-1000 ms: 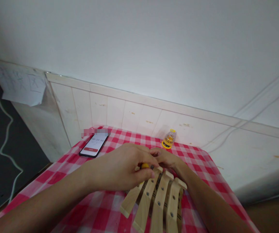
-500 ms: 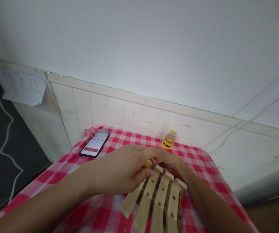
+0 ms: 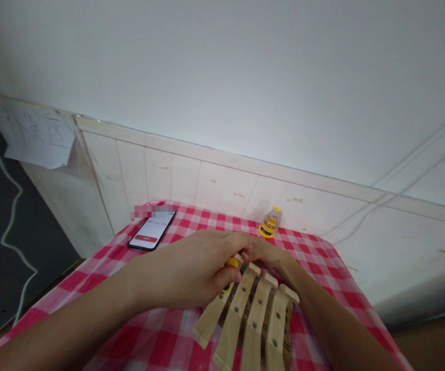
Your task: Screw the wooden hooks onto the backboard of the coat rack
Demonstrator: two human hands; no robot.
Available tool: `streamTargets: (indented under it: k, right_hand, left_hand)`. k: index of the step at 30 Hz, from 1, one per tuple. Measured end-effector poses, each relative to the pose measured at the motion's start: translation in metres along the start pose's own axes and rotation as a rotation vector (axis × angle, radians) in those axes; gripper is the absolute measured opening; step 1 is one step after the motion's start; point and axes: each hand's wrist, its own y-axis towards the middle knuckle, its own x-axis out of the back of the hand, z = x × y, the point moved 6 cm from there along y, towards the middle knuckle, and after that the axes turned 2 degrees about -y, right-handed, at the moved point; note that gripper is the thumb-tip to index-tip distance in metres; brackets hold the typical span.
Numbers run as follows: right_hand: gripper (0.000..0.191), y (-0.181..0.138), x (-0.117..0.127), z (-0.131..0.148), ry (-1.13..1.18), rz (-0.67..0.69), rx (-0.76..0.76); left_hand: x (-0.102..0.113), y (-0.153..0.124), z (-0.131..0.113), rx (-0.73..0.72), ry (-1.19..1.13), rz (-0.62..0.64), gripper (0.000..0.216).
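A folded wooden rack of several slats with metal screws lies on the red-and-white checked tablecloth. My left hand is closed round a small yellow-handled screwdriver, pressed at the rack's far end. My right hand rests just behind the slat tops, fingers curled against my left fingertips; what it holds, if anything, is hidden.
A phone with a lit screen lies at the table's far left. A yellow bit holder stands by the tiled wall at the back. A paper sheet hangs at the left, with a white cable below it.
My left fingers have shifted slightly round the yellow handle, which was briefly covered and shows again. The rack and my right hand have hardly moved.
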Motion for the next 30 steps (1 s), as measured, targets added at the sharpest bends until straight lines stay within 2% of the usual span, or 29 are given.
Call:
streamTargets:
  k: [7,13,21,26,30]
  right_hand:
    - [0.05,-0.001,-0.004,0.005,-0.007,-0.009,-0.007]
    - [0.046,-0.005,-0.01,0.014,-0.005,-0.03,-0.007]
    - [0.045,-0.006,-0.013,0.016,0.016,-0.038,-0.015]
    - [0.046,-0.003,-0.012,0.014,0.019,-0.033,-0.027]
    - [0.04,-0.002,-0.014,0.017,0.018,-0.03,-0.031]
  left_hand:
    - [0.002,0.0,-0.002,0.006,-0.005,-0.001,0.019]
    - [0.0,0.002,-0.006,-0.084,-0.034,-0.002,0.016]
    - [-0.01,0.005,0.002,-0.013,0.127,-0.006,0.021]
    - [-0.011,0.004,-0.002,-0.063,0.094,0.025,0.02]
    - [-0.011,0.005,0.0,-0.081,0.064,0.023,0.02]
